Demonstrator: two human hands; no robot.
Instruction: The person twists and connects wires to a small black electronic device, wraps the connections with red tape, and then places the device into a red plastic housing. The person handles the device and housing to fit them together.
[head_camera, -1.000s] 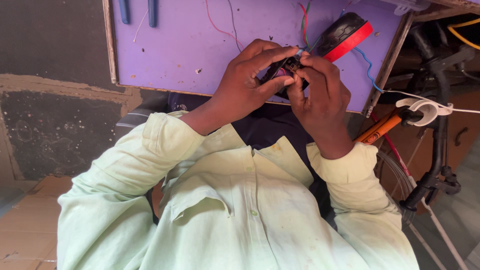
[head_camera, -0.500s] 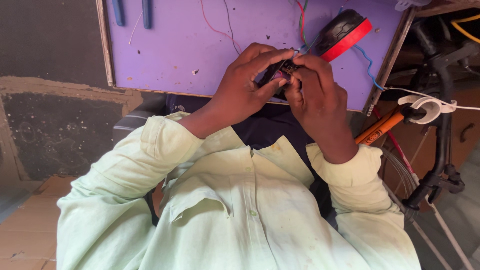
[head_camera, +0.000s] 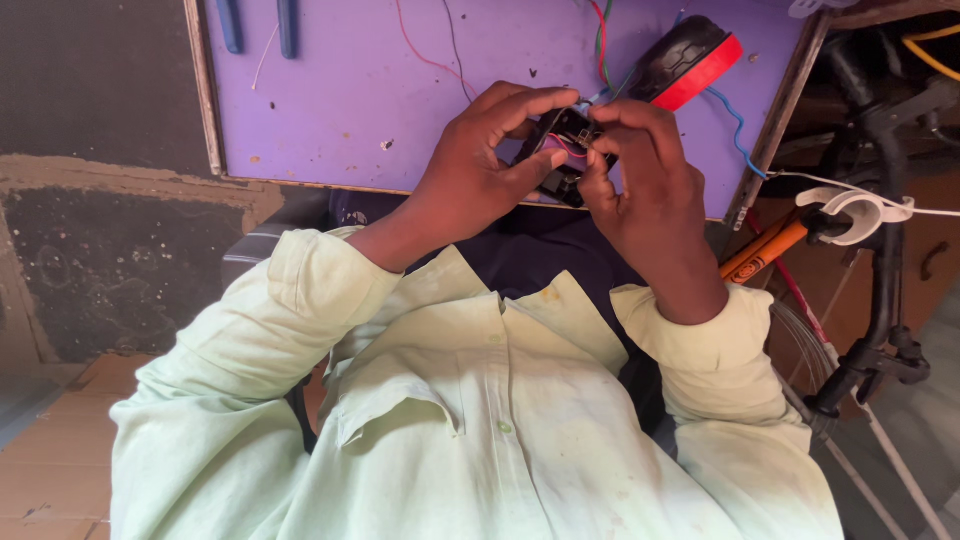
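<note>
The left hand (head_camera: 470, 180) and right hand (head_camera: 645, 190) both close their grip on a small black part (head_camera: 562, 150) with thin wires showing, held over the near edge of the purple counter (head_camera: 340, 100). The part looks open, so the wiring seems unfinished. A red-and-black piece (head_camera: 690, 60) and loose wires (head_camera: 600, 30) crowd the far side; bare counter lies to the left.

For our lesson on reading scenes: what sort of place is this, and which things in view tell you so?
Probably a small repair or electrical workshop. Both hands, left hand and right hand, hold a small black wired part over a purple workboard strewn with loose wires; a bicycle frame stands alongside.
</note>
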